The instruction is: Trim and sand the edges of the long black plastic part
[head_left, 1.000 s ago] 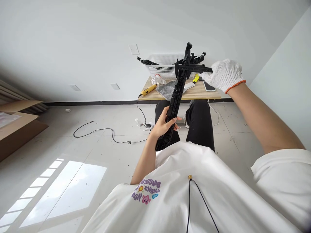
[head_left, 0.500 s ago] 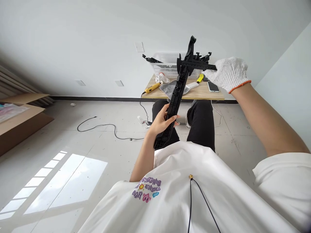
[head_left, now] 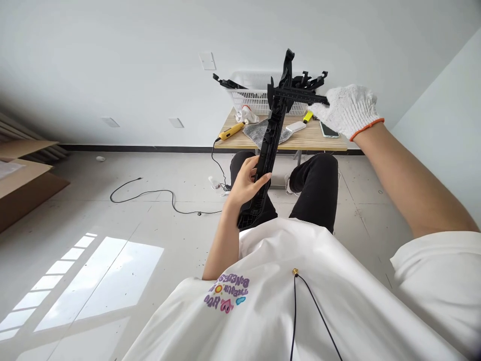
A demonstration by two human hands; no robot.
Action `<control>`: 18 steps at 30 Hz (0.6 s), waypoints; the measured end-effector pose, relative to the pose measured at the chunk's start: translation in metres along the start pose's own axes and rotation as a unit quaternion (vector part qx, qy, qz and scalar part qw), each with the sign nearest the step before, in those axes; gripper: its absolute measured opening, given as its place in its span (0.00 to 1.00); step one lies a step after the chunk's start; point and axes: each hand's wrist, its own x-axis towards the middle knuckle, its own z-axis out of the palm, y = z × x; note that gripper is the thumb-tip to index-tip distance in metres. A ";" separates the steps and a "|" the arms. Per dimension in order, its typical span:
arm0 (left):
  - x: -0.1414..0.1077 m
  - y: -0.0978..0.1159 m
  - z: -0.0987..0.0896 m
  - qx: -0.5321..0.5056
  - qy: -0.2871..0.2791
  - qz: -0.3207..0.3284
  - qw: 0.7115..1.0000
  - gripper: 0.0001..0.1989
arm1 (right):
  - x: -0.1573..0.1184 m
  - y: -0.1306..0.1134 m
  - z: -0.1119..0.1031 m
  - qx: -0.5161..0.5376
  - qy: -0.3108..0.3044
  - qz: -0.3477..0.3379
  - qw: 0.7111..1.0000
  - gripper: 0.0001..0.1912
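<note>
We're holding out gloved right hand [head_left: 348, 111], gripping caliper [head_left: 300, 95]; bare left hand [head_left: 245, 184], nearer, clasping near half of black bar [head_left: 271, 135], caliper crossing far half.

Purple lettering [head_left: 227, 292] on chest of white shirt [head_left: 285, 311] — upside down from wearer's view. One line seems to read "THE SUN"; lines above and below too bent by folds to read surely. Black caliper [head_left: 300, 95] — scale marks along beam, figures too small to read.
</note>
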 end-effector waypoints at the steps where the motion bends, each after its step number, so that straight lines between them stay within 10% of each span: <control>1: 0.000 -0.001 0.000 0.004 0.001 0.005 1.000 0.25 | 0.000 -0.001 -0.001 -0.001 0.000 -0.001 1.000 0.43; 18: 0.000 -0.006 -0.003 0.005 -0.008 0.011 1.000 0.23 | 0.005 0.000 0.000 -0.037 -0.010 -0.003 0.999 0.40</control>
